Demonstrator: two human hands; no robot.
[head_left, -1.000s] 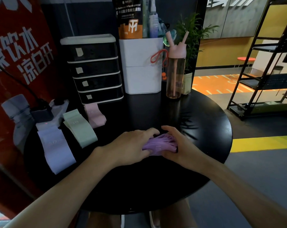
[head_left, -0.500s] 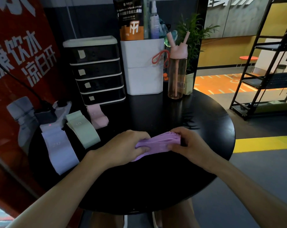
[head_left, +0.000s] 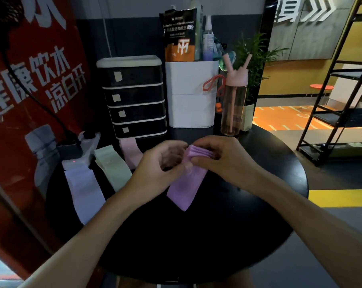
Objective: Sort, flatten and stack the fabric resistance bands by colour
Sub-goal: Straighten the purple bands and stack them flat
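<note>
A purple fabric band hangs above the middle of the round black table, its lower end pointing down toward the tabletop. My right hand pinches its bunched top end. My left hand has curled fingers at the band's upper left edge and pinches it there. Three flattened bands lie in a row at the table's left: a lavender band, a pale green band and a pink band, partly hidden behind my left hand.
At the back of the table stand a black drawer unit, a white container with a pouch and spray bottles, and a pink water bottle. A power strip sits at the left edge. A black shelf rack is on the right.
Both hands have lifted the purple band off the table. It went from crumpled between my hands to hanging down lengthwise from my fingers.
</note>
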